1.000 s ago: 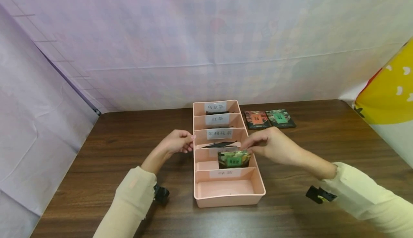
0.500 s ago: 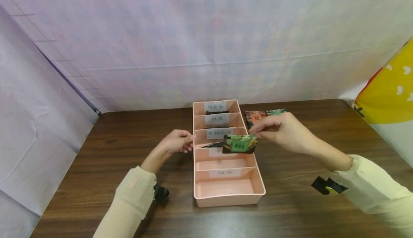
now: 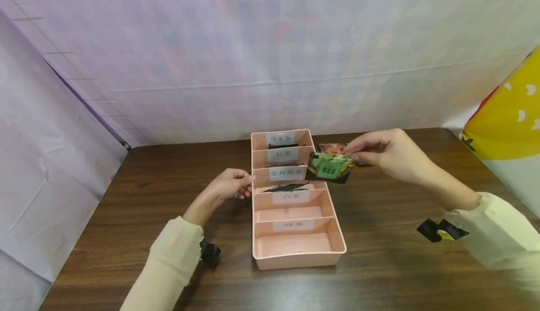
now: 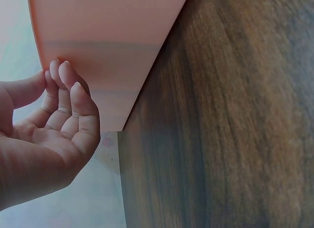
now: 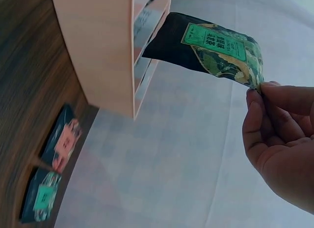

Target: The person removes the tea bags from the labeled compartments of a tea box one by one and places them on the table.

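A pink divided storage box (image 3: 299, 263) with paper labels on its compartments stands lengthwise on the table. At its left side, my left hand (image 3: 229, 184) pinches the rim between thumb and fingertips; the left wrist view shows the same hand (image 4: 64, 120) against the box's outer wall (image 4: 113, 26). My right hand (image 3: 394, 156) pinches a green and black tea sachet (image 3: 330, 167) by its upper right corner. That sachet hangs over the box's right edge, near the third compartment from the front. In the right wrist view its green label (image 5: 216, 41) faces the camera.
Behind the right hand, a sachet with an orange-red label (image 3: 333, 148) lies on the table (image 3: 379, 264). Beside it is one with a teal-green label (image 5: 44, 196), mostly hidden in the head view. Dark sachets (image 3: 288, 187) sit in the rear compartments. A patterned curtain (image 3: 190, 58) hangs behind.
My right hand has lifted the tea sachet out of the box's second compartment from the front and carried it back and to the right. The left hand has stayed at the rim.
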`<state>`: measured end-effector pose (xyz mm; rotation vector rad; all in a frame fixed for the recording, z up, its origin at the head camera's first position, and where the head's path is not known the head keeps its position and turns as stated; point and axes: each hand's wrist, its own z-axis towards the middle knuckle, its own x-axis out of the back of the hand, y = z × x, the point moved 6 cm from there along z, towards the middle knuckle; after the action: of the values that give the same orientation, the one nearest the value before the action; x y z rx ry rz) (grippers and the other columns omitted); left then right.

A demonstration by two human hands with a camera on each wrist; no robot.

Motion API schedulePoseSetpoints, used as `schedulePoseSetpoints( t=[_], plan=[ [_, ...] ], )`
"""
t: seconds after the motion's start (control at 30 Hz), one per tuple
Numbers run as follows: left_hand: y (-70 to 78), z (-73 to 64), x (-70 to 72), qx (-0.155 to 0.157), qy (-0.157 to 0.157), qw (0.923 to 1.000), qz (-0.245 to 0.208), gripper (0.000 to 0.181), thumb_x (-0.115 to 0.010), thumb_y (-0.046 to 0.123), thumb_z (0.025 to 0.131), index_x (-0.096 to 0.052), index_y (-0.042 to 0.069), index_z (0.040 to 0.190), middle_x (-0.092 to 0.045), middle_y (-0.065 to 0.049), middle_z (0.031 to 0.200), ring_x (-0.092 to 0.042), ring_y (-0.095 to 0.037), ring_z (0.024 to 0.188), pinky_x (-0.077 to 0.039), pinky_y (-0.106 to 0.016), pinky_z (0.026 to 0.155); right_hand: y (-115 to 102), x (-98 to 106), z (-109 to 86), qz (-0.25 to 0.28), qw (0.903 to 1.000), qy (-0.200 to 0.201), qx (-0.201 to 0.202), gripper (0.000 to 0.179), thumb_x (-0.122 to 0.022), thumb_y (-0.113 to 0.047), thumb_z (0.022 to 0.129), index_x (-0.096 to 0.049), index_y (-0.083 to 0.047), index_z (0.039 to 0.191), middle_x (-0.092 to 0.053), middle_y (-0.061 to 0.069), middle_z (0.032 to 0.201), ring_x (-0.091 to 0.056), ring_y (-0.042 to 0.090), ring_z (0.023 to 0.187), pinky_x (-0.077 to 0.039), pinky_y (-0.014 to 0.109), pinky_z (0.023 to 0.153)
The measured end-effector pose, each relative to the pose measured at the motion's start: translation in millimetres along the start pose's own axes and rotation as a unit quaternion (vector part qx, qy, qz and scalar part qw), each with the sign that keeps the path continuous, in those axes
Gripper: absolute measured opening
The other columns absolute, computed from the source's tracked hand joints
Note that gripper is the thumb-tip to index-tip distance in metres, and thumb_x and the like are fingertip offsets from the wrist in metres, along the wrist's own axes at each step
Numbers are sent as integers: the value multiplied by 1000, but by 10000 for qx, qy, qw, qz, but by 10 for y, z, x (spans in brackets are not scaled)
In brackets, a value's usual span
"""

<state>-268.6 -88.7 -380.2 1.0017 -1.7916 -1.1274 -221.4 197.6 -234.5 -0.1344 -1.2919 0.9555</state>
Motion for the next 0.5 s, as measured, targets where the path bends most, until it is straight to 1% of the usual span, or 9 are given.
schedulePoseSetpoints(
  t=[0.1,0.33,0.5],
  plan=[
    [5,-9,2,3,-16,10000,8,21,-48,9,95,-53,-11,91,-53,-4,66,-52,-10,57,-43,-19,51,101,60,9,-50,9998,106,-187,14,-64,1,83,-70,-7,93,-68,7,88,-61,5,69,-47,20,54],
    [19,-41,1,3,-6,10000,-22,21,-48,8,95,-52,-13,92,-53,-4,66,-51,-10,56,-43,-19,51,440,184,-10,-179,9952,160,-946,13,-65,-4,84,-70,-8,95,-68,8,89,-58,7,64,-43,24,50],
    [25,-50,-2,-4,-17,10000,-87,20,-47,7,95,-52,-13,91,-53,-4,66,-51,-10,56,-42,-19,51,664,255,-56,-324,9913,114,-1271,14,-66,-8,84,-69,-6,97,-68,10,91,-60,4,68,-47,25,56]
  ],
)
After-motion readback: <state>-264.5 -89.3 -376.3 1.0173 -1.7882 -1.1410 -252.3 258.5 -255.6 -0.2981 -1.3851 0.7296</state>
